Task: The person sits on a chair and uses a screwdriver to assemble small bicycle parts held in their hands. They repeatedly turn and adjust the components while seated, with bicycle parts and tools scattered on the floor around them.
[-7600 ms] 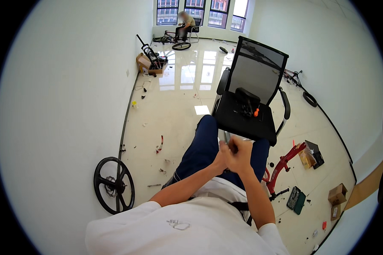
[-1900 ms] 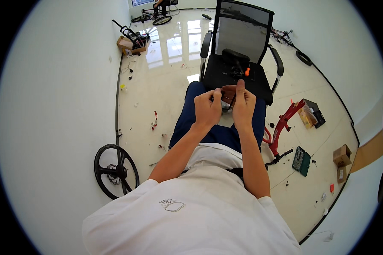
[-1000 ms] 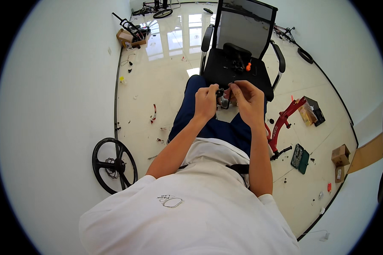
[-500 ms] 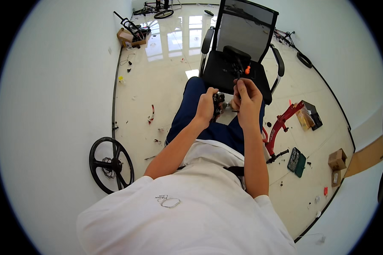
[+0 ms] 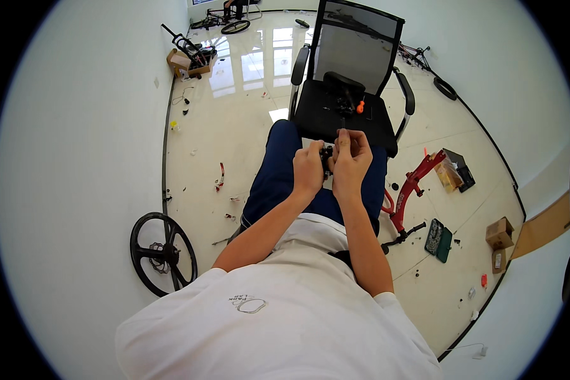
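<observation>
— The fingers?
— Both sets are pinched on a small dark part point(image 5: 326, 154), held by the left hand point(image 5: 308, 170) and right hand point(image 5: 351, 158) above the lap; its shape is mostly hidden.
— Packages?
— Brown cardboard boxes point(image 5: 499, 233) are seen by the right wall.

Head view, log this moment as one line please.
left hand: grips small black metal part | right hand: fingers pinch same part | behind: black mesh office chair | floor: red bike frame, black wheel

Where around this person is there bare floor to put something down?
Bare floor lies between the white wall and the office chair, ahead of the black wheel. The right is crowded: red bike frame, green tool case, cardboard boxes. The chair seat holds small parts.
</observation>
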`<action>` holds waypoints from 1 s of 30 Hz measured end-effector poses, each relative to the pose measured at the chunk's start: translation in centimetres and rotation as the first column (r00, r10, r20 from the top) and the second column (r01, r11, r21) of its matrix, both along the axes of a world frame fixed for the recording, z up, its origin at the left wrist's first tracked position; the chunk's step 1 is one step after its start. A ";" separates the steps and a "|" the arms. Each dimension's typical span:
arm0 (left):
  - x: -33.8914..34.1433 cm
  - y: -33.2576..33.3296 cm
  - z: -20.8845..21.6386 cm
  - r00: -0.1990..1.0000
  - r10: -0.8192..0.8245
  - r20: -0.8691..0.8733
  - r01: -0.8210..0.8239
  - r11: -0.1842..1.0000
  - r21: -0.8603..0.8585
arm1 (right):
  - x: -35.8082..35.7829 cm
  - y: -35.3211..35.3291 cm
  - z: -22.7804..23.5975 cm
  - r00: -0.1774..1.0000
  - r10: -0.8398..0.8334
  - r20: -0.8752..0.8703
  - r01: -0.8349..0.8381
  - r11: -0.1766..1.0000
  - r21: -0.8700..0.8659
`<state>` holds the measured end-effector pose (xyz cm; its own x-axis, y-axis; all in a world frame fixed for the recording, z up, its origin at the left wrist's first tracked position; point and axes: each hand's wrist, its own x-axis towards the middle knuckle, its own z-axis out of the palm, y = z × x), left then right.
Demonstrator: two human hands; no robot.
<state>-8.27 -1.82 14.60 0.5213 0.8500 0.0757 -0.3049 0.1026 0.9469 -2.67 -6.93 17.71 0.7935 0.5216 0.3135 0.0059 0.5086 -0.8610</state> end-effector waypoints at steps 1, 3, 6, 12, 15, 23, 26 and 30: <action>0.1 0.0 -0.4 0.998 0.036 0.042 -0.038 0.999 0.038 | -0.4 -0.2 0.1 0.999 0.036 -0.024 -0.036 0.999 0.018; 0.3 -0.1 -1.0 0.986 0.105 0.129 -0.119 0.987 0.108 | -0.5 -0.5 0.2 0.985 0.108 -0.133 -0.100 0.993 0.068; -0.4 -1.1 0.4 0.980 0.082 0.179 -0.073 0.996 -0.054 | 0.6 -0.2 -0.1 0.924 0.152 -0.352 -0.116 0.986 0.121; 0.1 -1.0 -0.4 0.990 0.114 0.083 -0.136 0.924 0.357 | 0.8 -0.7 -0.7 0.966 0.030 -0.258 -0.010 0.997 0.078; -0.3 -2.4 1.0 0.977 0.175 0.117 -0.211 0.835 0.508 | 1.1 -0.8 -0.8 0.967 -0.033 -0.252 0.049 0.997 0.058; -0.6 -2.2 0.4 0.959 0.277 0.064 -0.216 0.563 0.797 | 2.5 0.1 -3.3 0.962 -0.108 -0.250 0.125 0.991 0.054; -0.4 -1.8 0.1 0.974 0.228 -0.003 -0.160 0.696 0.700 | 1.6 -0.2 -3.0 0.977 -0.162 -0.137 0.172 0.983 0.068; -0.2 -1.9 0.3 0.982 0.187 0.005 -0.149 0.767 0.624 | 1.2 0.1 -2.9 0.953 -0.304 -0.010 0.304 0.951 0.057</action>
